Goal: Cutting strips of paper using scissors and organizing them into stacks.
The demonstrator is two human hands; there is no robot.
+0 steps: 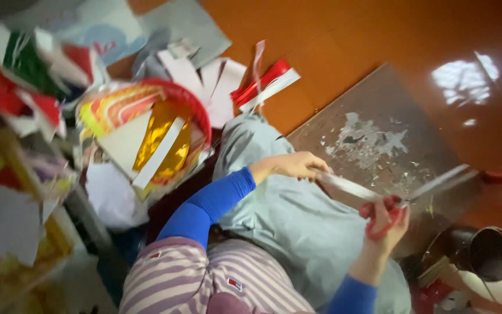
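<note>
A red basket [196,102] of coloured paper scraps [146,136] sits left, a dark pot [486,253] lower right, on the orange floor [332,35].

- You see a glossy orange-brown floor [332,35] with a bright window reflection [465,78] at upper right.
- A scuffed grey board [373,139] lies on it.

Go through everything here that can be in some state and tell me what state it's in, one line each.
left hand: closed, pinching one end of the strip
right hand: fingers through the scissor handles
red-handled scissors: held, blades on the strip; open or shut too blurred to tell
silvery strip: held up above the lap
red basket: full of paper scraps
dark pot: lying tipped, mouth showing
board: flat on the floor, littered with clippings
</note>
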